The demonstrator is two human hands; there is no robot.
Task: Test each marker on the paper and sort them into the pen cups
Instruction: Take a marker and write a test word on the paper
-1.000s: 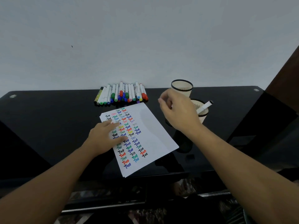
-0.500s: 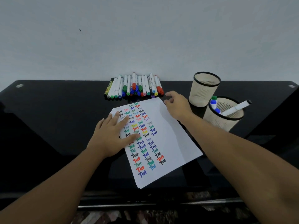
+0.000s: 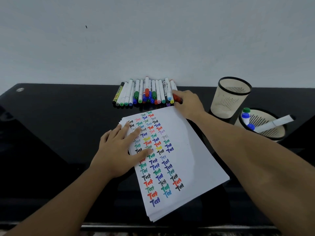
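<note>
my left hand [image 3: 117, 150] has its fingers spread flat on the paper [image 3: 184, 150], right hand [image 3: 188, 104] pinching the red marker [image 3: 176, 97] at the row's end, cups off right.

Left hand [image 3: 119, 150]: palm down, fingers straight and spread, thumb out to the side, forearm running in from lower left. Right hand [image 3: 187, 104]: reached forward, back of hand up, fingers curled at the tips; forearm enters from lower right.
</note>
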